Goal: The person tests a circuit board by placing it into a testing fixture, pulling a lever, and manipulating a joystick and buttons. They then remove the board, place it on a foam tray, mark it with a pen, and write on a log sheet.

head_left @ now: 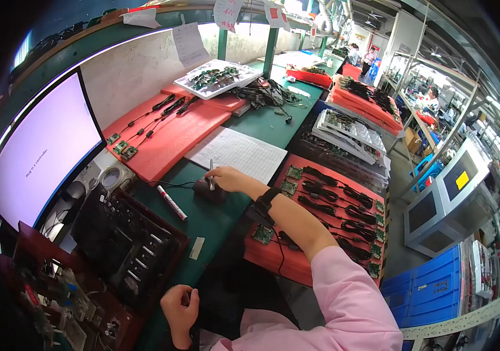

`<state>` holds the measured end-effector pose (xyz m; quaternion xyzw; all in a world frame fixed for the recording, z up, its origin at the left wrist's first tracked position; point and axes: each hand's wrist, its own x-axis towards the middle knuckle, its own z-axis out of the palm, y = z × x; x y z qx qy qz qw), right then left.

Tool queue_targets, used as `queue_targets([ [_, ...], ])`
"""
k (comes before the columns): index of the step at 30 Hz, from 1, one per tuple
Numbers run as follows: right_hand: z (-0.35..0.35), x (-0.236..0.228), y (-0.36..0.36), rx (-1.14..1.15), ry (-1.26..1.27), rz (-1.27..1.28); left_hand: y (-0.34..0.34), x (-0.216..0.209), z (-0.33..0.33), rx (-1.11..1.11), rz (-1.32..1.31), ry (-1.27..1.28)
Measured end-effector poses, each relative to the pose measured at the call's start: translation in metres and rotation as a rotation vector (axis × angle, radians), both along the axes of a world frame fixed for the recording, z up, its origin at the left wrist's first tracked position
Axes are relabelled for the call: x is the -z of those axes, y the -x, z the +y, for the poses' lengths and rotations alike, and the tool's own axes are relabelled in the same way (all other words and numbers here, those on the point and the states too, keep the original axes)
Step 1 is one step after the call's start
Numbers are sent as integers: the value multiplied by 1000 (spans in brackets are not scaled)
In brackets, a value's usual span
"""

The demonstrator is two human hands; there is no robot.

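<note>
My right hand (228, 179) reaches over the green bench, its fingers pinched round a slim silver pen-like stick (212, 183). Right below the fingers sits a small dark device (208, 194) with a cable; whether the stick touches it, I cannot tell. My left hand (181, 311) rests at the near bench edge, fingers curled in, and I see nothing in it. Between the hands lie a white and red marker (172, 203) and a small pale label strip (197, 248). Beyond the device lies a white gridded sheet (239, 151).
Left stand a monitor (45, 152) and a black test fixture (124, 243). Red foam (314, 257) at right carries several cabled green boards; more foam (168, 137) lies behind. White trays (352, 137) are stacked farther back. A blue crate (425, 286) stands right.
</note>
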<state>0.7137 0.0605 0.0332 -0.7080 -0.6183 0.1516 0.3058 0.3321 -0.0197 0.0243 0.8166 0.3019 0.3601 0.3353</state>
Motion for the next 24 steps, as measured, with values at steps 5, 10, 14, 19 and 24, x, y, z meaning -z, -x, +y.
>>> queue_targets([
  [5, -6, -5, 11, 88, -26, 92, 1, -2, -1, -10, 13, -2],
  [10, -11, -3, 14, 156, -119, -55, 3, -1, -4, 4, 3, 9],
  [14, -13, -3, 9, 220, -103, -286, 1, 1, -3, 12, 6, 15],
  [19, -18, -7, 10, 218, 128, -472, 0, -2, -2, -1, 3, 5],
  [24, -35, -8, 19, 319, -208, -366, -3, 0, 0, -6, 10, 13],
])
